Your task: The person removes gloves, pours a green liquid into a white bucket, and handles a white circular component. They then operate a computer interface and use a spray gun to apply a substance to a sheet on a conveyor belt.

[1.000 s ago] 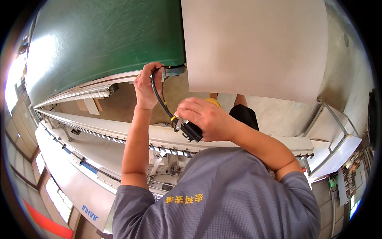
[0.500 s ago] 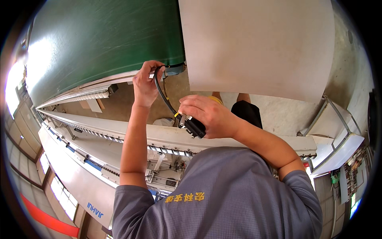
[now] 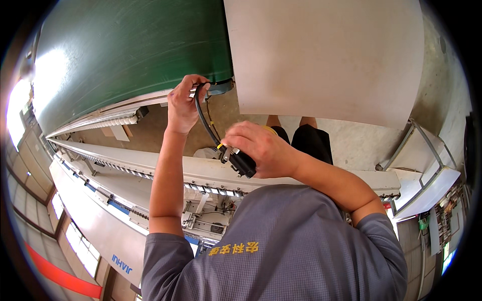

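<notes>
My left hand (image 3: pixel 186 103) is closed, thumb and fingertips pinching a black cable (image 3: pixel 205 121) beside the corner of the green belt. From there the cable bends down to a black plug connector (image 3: pixel 243 164), which has a metal latch and a yellow band where the cable enters. My right hand (image 3: pixel 261 149) wraps round this connector from above and the right; its body sticks out under the fingers. A thinner dark wire with yellow marks (image 3: pixel 211 118) hangs next to the cable.
A green conveyor belt (image 3: pixel 135 45) spans the upper left, and a large pale board (image 3: pixel 326 55) lies right of it. Below my hands runs a long light beam (image 3: pixel 296 178) of a machine. A metal-framed stand (image 3: pixel 427 170) is at the right.
My right hand has tipped the connector slightly, and its free end has shifted a little left and down. The left hand stays at almost the same spot on the cable.
</notes>
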Demonstrator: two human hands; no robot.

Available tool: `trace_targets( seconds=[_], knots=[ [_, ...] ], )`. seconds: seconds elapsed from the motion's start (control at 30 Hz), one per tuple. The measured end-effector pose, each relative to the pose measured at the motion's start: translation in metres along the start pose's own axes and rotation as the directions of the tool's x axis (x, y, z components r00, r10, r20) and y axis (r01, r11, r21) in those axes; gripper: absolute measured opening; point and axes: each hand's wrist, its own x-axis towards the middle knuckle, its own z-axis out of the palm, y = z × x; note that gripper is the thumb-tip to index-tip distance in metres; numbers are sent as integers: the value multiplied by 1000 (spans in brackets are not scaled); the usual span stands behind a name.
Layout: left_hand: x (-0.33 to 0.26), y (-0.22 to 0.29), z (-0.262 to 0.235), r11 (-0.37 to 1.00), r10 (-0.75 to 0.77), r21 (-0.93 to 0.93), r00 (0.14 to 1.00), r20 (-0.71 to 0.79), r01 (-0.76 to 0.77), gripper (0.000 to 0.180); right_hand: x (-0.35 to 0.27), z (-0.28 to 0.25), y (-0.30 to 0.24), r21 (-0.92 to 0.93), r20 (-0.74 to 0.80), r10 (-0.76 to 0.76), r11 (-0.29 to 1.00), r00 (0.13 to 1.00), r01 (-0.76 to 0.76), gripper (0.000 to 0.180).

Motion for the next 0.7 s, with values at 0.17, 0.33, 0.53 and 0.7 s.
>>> trace_targets(
  seconds=[0.17, 0.33, 0.53, 0.7],
  knots=[
    [-4, -1, -4, 999, 25, 47, 1000, -12, -25, 15, -1, -3, -2, 18, -53, -45, 999, 998, 46, 46],
    [-5, -8, -4, 997, 53, 51, 998, -15, -53, 15, -5, 0, 4, 45, -55, -61, 997, 997, 64, 50],
    [-4, -7, -5, 997, 66, 51, 998, -8, -65, 15, -2, -1, 3, 60, -64, -71, 995, 995, 75, 51],
    [-3, -7, -4, 996, 66, 60, 998, -1, -65, 15, -3, -2, 4, 65, -52, -64, 996, 997, 67, 51]
  ],
)
